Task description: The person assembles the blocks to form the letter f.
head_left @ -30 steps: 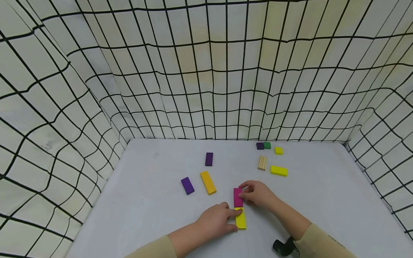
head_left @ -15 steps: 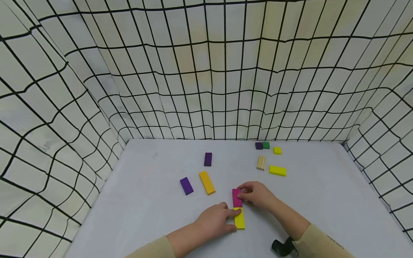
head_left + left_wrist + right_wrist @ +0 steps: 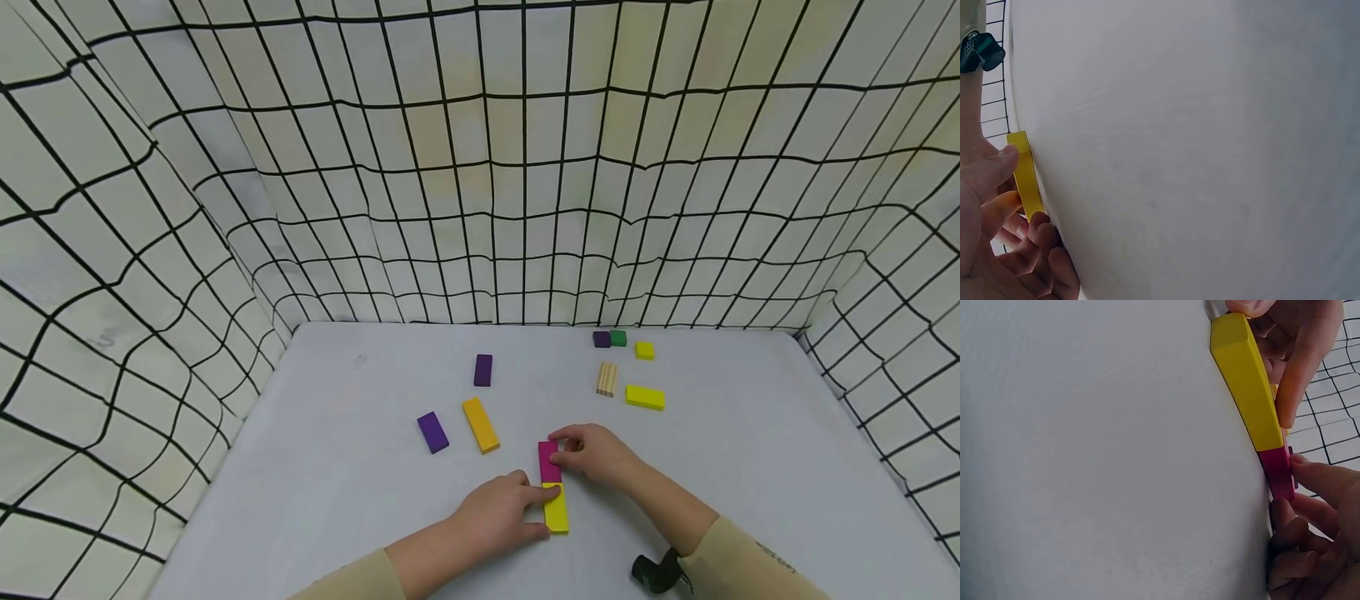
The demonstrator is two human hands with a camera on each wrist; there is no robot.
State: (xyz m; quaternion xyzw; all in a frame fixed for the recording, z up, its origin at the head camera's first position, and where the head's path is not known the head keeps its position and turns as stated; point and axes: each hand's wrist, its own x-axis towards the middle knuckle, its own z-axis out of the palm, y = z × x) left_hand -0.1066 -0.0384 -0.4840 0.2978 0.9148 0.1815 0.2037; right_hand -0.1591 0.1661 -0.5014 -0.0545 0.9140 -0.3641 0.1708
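Observation:
In the head view a yellow block (image 3: 557, 515) and a magenta block (image 3: 548, 472) lie end to end on the white table, their short ends touching. My left hand (image 3: 495, 510) holds the yellow one, index finger on top near its far end and thumb at its near end. Thumb and index finger of my right hand (image 3: 598, 454) pinch the far part of the magenta block. The left wrist view shows the yellow block (image 3: 1027, 181) between my fingers. From the right wrist, the yellow block (image 3: 1247, 387) meets the magenta block (image 3: 1277, 474) in line; fingertips cover the latter's end.
Left of the hands lie an orange block (image 3: 481, 425) and two purple blocks (image 3: 432, 432). Behind on the right are a yellow block (image 3: 645, 397), a wooden striped piece (image 3: 607, 378), a small yellow block (image 3: 644, 351), a green block (image 3: 618, 338) and a dark block (image 3: 602, 339). Black netting (image 3: 525, 217) surrounds the table.
The far end of the magenta block, with my right hand on it, has come very slightly nearer. My left hand stays on the yellow block. The whole view has shifted a little.

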